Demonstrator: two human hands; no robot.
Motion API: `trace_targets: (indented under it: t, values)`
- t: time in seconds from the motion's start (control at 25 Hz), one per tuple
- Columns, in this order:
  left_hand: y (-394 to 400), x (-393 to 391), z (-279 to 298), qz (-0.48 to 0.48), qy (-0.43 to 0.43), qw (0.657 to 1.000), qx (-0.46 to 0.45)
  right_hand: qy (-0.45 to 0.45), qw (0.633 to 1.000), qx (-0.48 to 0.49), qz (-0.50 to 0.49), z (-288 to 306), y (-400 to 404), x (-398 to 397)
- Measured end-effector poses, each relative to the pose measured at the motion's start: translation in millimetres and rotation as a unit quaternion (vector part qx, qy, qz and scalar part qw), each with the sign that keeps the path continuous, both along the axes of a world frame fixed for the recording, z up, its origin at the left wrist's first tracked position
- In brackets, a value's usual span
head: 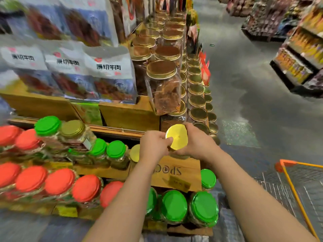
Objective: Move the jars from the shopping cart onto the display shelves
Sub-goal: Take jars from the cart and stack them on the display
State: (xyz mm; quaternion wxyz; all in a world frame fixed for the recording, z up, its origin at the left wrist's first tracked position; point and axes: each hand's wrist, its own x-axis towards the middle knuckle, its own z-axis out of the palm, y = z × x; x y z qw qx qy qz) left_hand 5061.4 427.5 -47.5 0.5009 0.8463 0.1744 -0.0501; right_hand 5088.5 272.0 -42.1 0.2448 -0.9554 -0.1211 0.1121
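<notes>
A jar with a yellow lid (176, 137) is held over the wooden crate (183, 172) on the middle tier of the display shelves. My left hand (154, 145) grips its left side and my right hand (197, 140) grips its right side, so the jar's body is mostly hidden. Another yellow-lidded jar (135, 152) stands just to the left of it. The shopping cart (300, 179), with an orange rim and wire mesh, shows at the lower right; I see no jars inside the visible part.
Red-lidded jars (57, 180) and green-lidded jars (174, 205) fill the lower tiers. Gold-lidded jars (161, 69) run along the upper shelf and its right edge. White snack bags (108, 72) stand at the upper left. A grey aisle floor (244, 84) stretches to the right.
</notes>
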Motion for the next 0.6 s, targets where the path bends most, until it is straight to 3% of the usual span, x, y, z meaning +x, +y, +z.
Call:
trace_targets:
  t: [0.28, 0.6]
  values:
    - [22, 28, -79, 0.031, 0.118, 0.991, -0.058, 0.097, 0.992, -0.037, 0.070, -78, 28, 50]
    - [32, 47, -158, 0.051, 0.193, 0.970, -0.137, 0.179, 0.980, -0.053, 0.061, -155, 40, 73]
